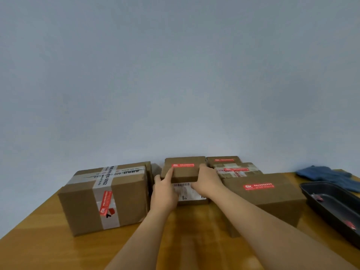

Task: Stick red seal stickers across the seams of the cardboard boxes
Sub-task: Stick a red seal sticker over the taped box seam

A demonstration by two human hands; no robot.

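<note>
Both arms reach forward, left hand (pixel 163 189) and right hand (pixel 206 181) fingers grasping the small box (pixel 185 168) from either side.

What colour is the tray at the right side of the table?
The tray is black; the head view shows it.

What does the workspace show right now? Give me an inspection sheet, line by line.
Surface: wooden table.
Job's things: five cardboard boxes, each with a red seal sticker showing; middle box has red seal sticker on top.
Clutter: black tray with red stickers inside; blue cloth behind it.
Grippers: left hand and right hand grip the middle box's sides; left index finger touches its sticker.
Cables: nothing seen.
Surroundings: plain pale wall.
</note>
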